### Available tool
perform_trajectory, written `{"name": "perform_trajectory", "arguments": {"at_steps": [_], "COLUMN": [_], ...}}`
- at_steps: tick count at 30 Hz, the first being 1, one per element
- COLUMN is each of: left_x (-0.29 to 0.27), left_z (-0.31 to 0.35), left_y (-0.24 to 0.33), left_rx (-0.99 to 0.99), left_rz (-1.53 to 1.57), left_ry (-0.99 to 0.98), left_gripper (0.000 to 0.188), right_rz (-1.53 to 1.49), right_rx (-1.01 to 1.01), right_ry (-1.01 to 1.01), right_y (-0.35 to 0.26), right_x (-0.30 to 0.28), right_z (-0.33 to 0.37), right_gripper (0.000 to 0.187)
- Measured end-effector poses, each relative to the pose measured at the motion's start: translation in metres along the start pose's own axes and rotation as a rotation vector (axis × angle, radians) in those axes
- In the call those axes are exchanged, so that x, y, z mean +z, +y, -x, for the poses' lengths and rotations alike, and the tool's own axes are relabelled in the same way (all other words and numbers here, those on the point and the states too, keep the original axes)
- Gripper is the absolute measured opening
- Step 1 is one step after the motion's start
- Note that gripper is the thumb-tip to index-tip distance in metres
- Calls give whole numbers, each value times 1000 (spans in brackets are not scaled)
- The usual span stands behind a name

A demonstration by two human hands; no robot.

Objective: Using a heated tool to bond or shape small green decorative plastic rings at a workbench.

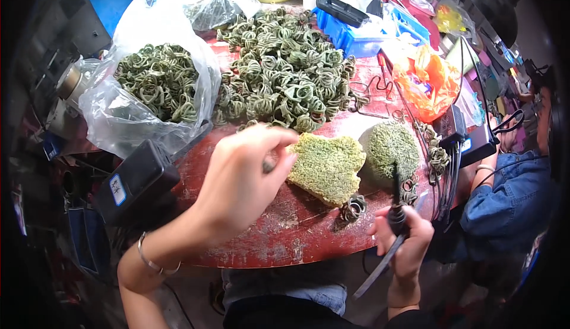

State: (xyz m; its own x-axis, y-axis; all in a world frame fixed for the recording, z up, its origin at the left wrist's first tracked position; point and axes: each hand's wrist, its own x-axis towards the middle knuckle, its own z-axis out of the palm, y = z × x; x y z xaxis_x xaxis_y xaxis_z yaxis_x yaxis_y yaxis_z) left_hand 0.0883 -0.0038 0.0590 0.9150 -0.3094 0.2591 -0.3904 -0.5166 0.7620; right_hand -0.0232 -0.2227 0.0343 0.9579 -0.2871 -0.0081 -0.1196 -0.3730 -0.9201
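Note:
My left hand is raised over the table at the left side of a yellow-green, rough, sponge-like slab. Its thumb and fingers are curled toward each other, and a small dark bit shows between them, too little to name. In my right hand is a black pen-shaped tool, its thin tip pointing up and away, in front of a round green rough pad. A flat grey strip hangs down from that hand. One dark coiled ring lies by the slab's near right corner.
A large heap of grey-green coiled rings covers the table's far middle. More fill a clear plastic bag at left. Black boxes stand at the left edge, blue bins behind, an orange bag at right. Another person's denim sleeve is beside me.

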Motion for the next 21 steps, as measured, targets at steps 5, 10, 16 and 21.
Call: {"name": "perform_trajectory", "arguments": {"at_steps": [5, 10, 16, 21], "left_x": [31, 33, 2, 2], "left_z": [-33, -35, -10, 48], "left_y": [-12, -29, -17, 25], "left_rx": [173, 57, 91, -515], "left_rz": [-195, -306, 49, 803], "left_ry": [81, 95, 164, -183], "left_gripper": [9, 15, 11, 7], "right_rz": [80, -48, -181, -416], "right_rx": [-116, -24, 50, 97], "right_ry": [-57, -79, -165, -321], "right_y": [15, 19, 8, -5], "right_x": [4, 2, 9, 23], "right_z": [10, 14, 15, 22], "right_gripper": [12, 11, 10, 14]}}
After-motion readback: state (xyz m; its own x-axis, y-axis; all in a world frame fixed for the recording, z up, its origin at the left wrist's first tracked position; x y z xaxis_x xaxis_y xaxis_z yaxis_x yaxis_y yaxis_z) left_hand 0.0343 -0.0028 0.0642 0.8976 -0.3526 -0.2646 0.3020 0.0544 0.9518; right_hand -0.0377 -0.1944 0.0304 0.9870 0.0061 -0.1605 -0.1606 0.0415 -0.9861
